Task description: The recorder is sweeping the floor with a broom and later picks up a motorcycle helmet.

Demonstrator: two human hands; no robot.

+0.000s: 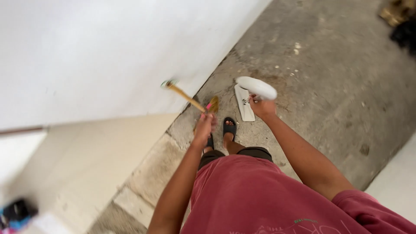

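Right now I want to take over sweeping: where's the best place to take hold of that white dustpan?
Take the dustpan by its rounded white handle, coming from above. The handle stands up off the floor while the flat pan rests on the concrete; the right hand already holds there.

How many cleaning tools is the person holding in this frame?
2: a small broom in the left hand, by the white wall, and a white dustpan in the right hand, over the concrete floor.

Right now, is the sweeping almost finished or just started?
Probably midway. The left hand holds a short broom, blurred mid-swing beside the white wall. The right hand holds a white dustpan tilted over the concrete floor. Pale crumbs lie farther out, unswept. Whether the pan holds dirt cannot be seen.
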